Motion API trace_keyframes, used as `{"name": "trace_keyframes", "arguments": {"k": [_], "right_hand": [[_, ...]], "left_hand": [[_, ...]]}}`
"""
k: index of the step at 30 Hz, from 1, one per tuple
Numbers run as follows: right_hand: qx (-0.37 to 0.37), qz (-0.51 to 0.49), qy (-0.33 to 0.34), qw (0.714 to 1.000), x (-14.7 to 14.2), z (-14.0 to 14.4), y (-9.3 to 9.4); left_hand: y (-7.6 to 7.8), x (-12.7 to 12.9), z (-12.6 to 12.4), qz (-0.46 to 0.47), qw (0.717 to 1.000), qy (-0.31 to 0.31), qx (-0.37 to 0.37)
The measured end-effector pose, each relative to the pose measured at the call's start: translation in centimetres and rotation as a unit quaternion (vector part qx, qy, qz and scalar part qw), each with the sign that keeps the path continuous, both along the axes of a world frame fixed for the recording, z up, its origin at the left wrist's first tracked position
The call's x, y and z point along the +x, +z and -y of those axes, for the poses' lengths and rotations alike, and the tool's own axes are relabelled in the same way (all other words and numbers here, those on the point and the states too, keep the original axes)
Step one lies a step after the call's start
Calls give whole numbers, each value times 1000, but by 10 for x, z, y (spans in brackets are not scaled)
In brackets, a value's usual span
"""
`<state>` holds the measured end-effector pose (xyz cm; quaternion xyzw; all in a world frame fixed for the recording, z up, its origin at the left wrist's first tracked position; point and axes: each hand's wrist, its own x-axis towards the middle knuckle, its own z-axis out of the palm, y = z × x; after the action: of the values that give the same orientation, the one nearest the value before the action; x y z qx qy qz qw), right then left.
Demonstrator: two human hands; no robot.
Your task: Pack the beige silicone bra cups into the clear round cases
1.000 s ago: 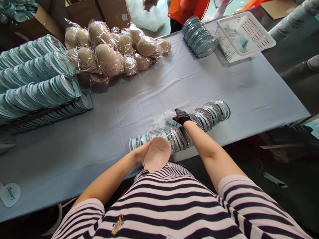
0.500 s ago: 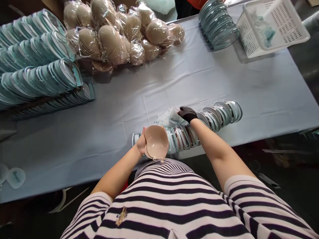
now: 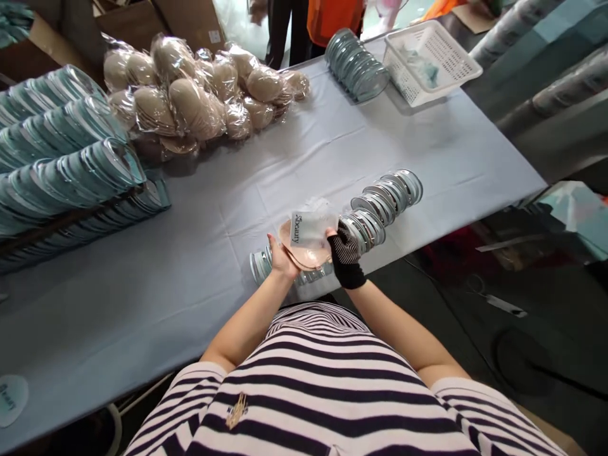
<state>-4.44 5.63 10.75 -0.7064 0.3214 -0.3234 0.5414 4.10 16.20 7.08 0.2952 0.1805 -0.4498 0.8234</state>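
My bare left hand grips the edge of a beige stick-on bra, its cups nested one in the other. In my right hand, which wears a black fingerless glove with a dotted back, the fingers pinch a clear printed film sheet. The sheet lies over the hollow of the cups and covers part of them. More loose film sheets show just behind it. A row of round clear packs runs along the table beneath and beside both hands.
Stacked rows of round packs fill the left side. Plastic-wrapped beige cups are heaped at the back. Another row of packs stands beside a white basket. A printed film lies near the left edge. A person's legs show behind the table.
My right hand has lifted a film sheet from the pile and brought it left onto the bra cups. The bra has tilted and moved slightly up. The view has shifted too.
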Motion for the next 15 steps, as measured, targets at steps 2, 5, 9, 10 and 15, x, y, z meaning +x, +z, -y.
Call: {"name": "trace_keyframes", "arguments": {"k": [2, 5, 9, 10, 15], "right_hand": [[-18, -16, -51, 998, -7, -18, -24], [-98, -68, -91, 989, -19, -34, -44], [-240, -166, -39, 956, -42, -47, -44], [-259, -178, -31, 949, -48, -49, -42], [-195, -110, -102, 969, -79, -54, -32]], "left_hand": [[4, -13, 1, 55, 998, 24, -28], [8, -30, -2, 128, 990, 49, -43], [2, -39, -9, 75, 996, -4, 47], [0, -40, -11, 54, 996, -15, 73], [-3, -44, -25, 51, 994, -21, 90]]}}
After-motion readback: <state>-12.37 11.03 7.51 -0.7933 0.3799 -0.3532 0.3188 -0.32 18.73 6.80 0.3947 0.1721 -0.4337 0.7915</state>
